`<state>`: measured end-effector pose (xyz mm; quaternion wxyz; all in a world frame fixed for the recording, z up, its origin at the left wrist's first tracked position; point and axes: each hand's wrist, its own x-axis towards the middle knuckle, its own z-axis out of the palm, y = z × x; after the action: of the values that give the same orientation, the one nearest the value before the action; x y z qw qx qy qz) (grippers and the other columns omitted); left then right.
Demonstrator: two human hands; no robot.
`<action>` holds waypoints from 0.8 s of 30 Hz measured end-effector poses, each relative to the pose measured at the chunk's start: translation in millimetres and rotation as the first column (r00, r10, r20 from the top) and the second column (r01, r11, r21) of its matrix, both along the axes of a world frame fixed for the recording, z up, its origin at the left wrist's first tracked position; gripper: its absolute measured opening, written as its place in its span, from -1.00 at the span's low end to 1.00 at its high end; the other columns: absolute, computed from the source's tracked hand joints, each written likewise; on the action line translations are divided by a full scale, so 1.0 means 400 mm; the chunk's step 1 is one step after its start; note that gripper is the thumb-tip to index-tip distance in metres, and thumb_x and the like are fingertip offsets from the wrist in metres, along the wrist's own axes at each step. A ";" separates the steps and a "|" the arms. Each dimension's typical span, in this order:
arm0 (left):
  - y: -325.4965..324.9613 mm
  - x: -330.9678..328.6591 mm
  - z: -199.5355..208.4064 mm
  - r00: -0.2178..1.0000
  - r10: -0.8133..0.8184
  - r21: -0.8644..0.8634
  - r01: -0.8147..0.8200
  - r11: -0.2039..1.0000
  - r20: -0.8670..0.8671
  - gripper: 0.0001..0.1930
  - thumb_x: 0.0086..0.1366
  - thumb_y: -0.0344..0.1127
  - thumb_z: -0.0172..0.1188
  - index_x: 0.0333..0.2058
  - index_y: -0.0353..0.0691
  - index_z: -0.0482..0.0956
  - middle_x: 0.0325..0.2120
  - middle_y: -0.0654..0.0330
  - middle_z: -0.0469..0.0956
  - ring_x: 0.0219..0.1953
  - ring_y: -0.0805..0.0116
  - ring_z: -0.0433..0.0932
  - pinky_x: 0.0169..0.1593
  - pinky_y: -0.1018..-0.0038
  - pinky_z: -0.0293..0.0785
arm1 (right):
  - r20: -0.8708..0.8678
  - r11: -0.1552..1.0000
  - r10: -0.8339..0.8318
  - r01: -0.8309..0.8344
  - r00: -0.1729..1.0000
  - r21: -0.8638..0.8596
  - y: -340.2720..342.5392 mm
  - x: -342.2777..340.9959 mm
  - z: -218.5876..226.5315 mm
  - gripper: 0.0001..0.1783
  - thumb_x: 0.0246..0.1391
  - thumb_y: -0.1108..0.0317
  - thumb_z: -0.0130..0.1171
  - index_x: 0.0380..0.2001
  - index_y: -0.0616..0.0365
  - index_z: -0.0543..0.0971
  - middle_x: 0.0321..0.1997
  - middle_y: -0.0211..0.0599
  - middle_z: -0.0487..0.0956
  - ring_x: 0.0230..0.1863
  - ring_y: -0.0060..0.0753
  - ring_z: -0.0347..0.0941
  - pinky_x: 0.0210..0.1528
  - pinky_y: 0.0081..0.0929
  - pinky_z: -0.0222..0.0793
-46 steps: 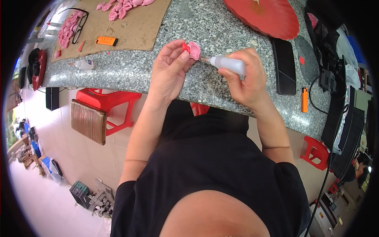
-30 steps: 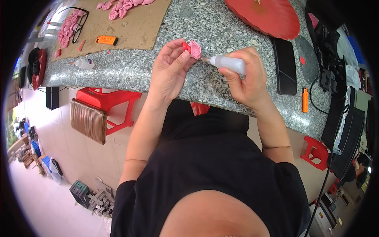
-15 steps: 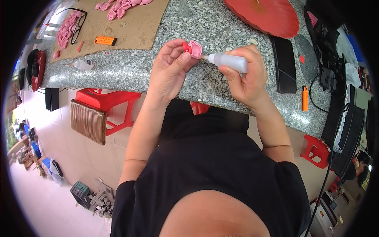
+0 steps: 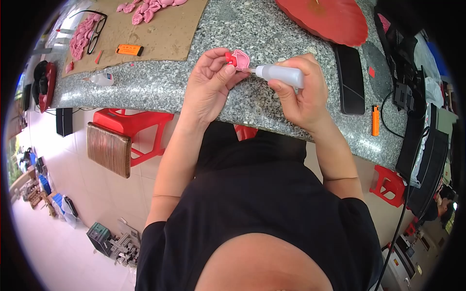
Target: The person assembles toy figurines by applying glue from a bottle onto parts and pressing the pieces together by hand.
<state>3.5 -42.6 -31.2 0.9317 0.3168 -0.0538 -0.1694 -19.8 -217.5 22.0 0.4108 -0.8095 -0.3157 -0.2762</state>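
Between the thumb and fingers of my left hand (image 4: 213, 80) is a small hollow pink plastic piece (image 4: 241, 59) with a red part (image 4: 230, 59) at its left side. My right hand (image 4: 306, 89) is closed round a white squeeze glue bottle (image 4: 281, 75), tilted on its side. Its thin nozzle points left and meets, or nearly meets, the lower right rim of the pink piece. Both hands are above the near part of the speckled stone tabletop (image 4: 233, 102). Whether any glue is coming out is too small to see.
Cardboard (image 4: 160, 39) at the far left bears pink pieces (image 4: 145, 10), glasses (image 4: 97, 34) and an orange lighter (image 4: 129, 50). Another small bottle (image 4: 102, 79) lies nearby. Right are a red tray (image 4: 330, 22), black phone (image 4: 350, 80) and second lighter (image 4: 375, 120). A red stool (image 4: 141, 126) stands below.
The pink piece has turned very slightly in my left hand, and the nozzle sits a touch differently at its rim. Otherwise both hands keep their places.
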 end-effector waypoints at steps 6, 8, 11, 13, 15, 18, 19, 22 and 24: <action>0.001 0.000 0.002 1.000 -0.003 0.018 0.003 1.000 -0.011 -0.74 0.15 -0.54 0.05 -0.16 -0.25 0.30 -0.26 0.13 0.46 -0.20 0.29 0.48 -0.06 0.34 0.44 | 0.035 1.000 0.002 -0.002 0.999 -0.002 0.002 0.004 -0.002 -0.61 -0.19 0.45 0.25 -0.27 0.22 0.33 -0.42 -0.26 0.43 -0.49 -0.30 0.32 -0.53 -0.48 0.27; 0.002 0.001 -0.002 1.000 -0.007 0.008 0.007 1.000 -0.007 -0.73 0.15 -0.54 0.05 -0.16 -0.25 0.29 -0.26 0.13 0.46 -0.20 0.29 0.48 -0.06 0.34 0.44 | 0.044 1.000 0.005 -0.005 0.999 -0.006 0.001 0.004 -0.001 -0.61 -0.19 0.45 0.25 -0.27 0.22 0.33 -0.42 -0.26 0.43 -0.49 -0.30 0.32 -0.54 -0.49 0.27; -0.001 0.001 -0.002 1.000 0.001 0.003 -0.001 1.000 -0.009 -0.73 0.15 -0.54 0.06 -0.16 -0.26 0.29 -0.26 0.12 0.46 -0.21 0.28 0.48 -0.07 0.35 0.45 | 0.043 1.000 -0.004 0.005 0.999 -0.027 0.000 0.001 0.001 -0.60 -0.20 0.45 0.25 -0.26 0.22 0.33 -0.42 -0.25 0.43 -0.49 -0.30 0.33 -0.55 -0.49 0.28; 0.000 0.002 -0.003 1.000 0.001 0.003 -0.001 1.000 -0.006 -0.73 0.14 -0.54 0.06 -0.16 -0.26 0.29 -0.26 0.12 0.46 -0.21 0.28 0.48 -0.07 0.35 0.45 | 0.055 1.000 0.004 -0.003 0.998 -0.022 0.001 0.001 0.001 -0.59 -0.21 0.46 0.26 -0.26 0.21 0.33 -0.42 -0.26 0.44 -0.50 -0.30 0.34 -0.56 -0.48 0.29; 0.000 0.001 -0.003 1.000 0.000 0.003 0.000 1.000 -0.002 -0.73 0.14 -0.54 0.06 -0.16 -0.26 0.29 -0.26 0.12 0.46 -0.21 0.27 0.49 -0.07 0.36 0.45 | 0.050 1.000 0.005 -0.005 0.999 -0.017 0.002 0.002 -0.002 -0.59 -0.21 0.46 0.26 -0.26 0.21 0.33 -0.42 -0.26 0.44 -0.50 -0.30 0.34 -0.56 -0.48 0.29; 0.001 0.001 -0.001 1.000 0.008 0.016 -0.008 1.000 -0.008 -0.72 0.14 -0.55 0.07 -0.16 -0.26 0.29 -0.26 0.11 0.46 -0.22 0.27 0.49 -0.07 0.36 0.45 | 0.045 1.000 0.007 -0.007 0.999 -0.010 0.002 0.002 -0.001 -0.59 -0.21 0.46 0.26 -0.26 0.21 0.33 -0.43 -0.27 0.44 -0.50 -0.30 0.34 -0.56 -0.48 0.29; 0.000 0.001 -0.003 1.000 0.013 0.013 -0.013 1.000 -0.006 -0.72 0.13 -0.55 0.07 -0.16 -0.26 0.29 -0.26 0.11 0.46 -0.22 0.27 0.49 -0.07 0.36 0.45 | 0.044 1.000 0.007 -0.007 0.999 -0.007 0.002 0.001 -0.001 -0.59 -0.21 0.47 0.26 -0.27 0.21 0.33 -0.43 -0.27 0.44 -0.50 -0.30 0.34 -0.56 -0.49 0.29; -0.002 0.000 -0.001 1.000 0.024 0.013 -0.024 1.000 -0.007 -0.72 0.13 -0.54 0.07 -0.16 -0.27 0.29 -0.26 0.11 0.46 -0.22 0.27 0.49 -0.06 0.35 0.45 | 0.046 1.000 -0.005 0.006 0.999 -0.012 0.002 -0.002 0.003 -0.61 -0.20 0.45 0.26 -0.27 0.21 0.33 -0.43 -0.27 0.44 -0.50 -0.30 0.34 -0.56 -0.48 0.29; -0.002 -0.002 0.001 0.999 0.030 0.015 -0.030 0.999 -0.011 -0.72 0.13 -0.54 0.07 -0.16 -0.27 0.29 -0.27 0.11 0.46 -0.21 0.27 0.49 -0.06 0.34 0.44 | 0.049 1.000 -0.016 0.017 0.999 -0.020 0.000 -0.003 0.003 -0.62 -0.19 0.44 0.25 -0.27 0.21 0.33 -0.43 -0.27 0.44 -0.50 -0.30 0.34 -0.56 -0.48 0.28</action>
<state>2.8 -43.5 -30.8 0.9320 0.3236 -0.0424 -0.1576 -21.1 -217.4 23.1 0.3924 -0.8094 -0.3215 -0.2959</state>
